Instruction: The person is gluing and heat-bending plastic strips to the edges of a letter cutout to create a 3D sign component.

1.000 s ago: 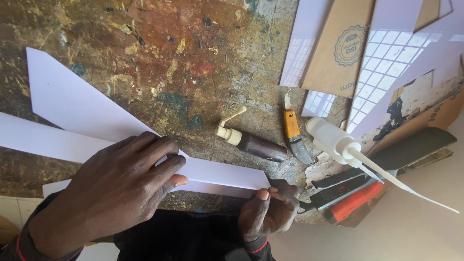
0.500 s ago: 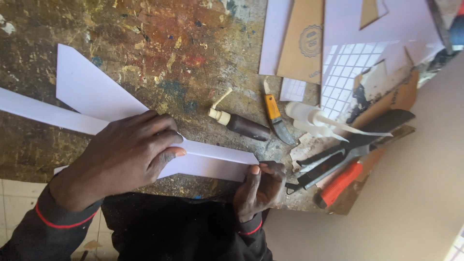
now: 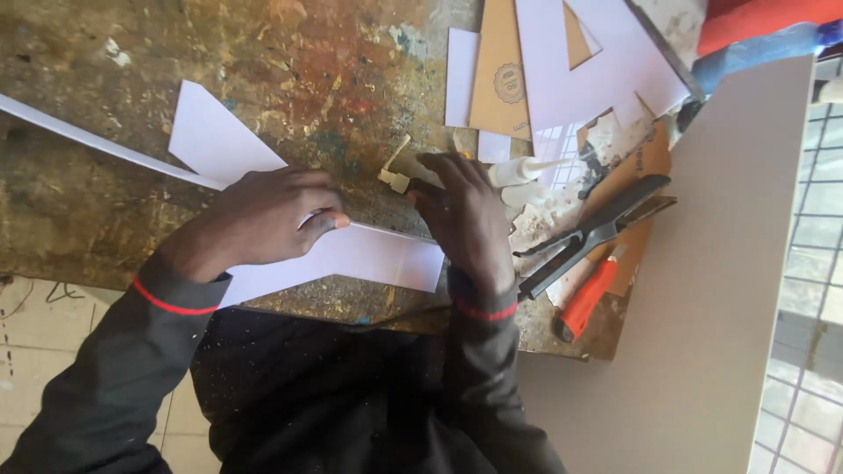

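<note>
While pinning the white paper strip [image 3: 369, 254] flat on the paint-stained workbench [image 3: 176, 53], left hand [image 3: 263, 219] stays pressed, fingers spread. Right hand [image 3: 465, 215], earlier at the strip's near end, now closed over the brown glue bottle [image 3: 399, 180] (beside the cutter).

A paint-stained workbench [image 3: 132, 53] holds brown cardboard [image 3: 502, 75] at twelve o'clock, black shears [image 3: 590, 235] and an orange-handled tool [image 3: 587, 298] at three o'clock, beside a large grey board [image 3: 702, 290].
</note>
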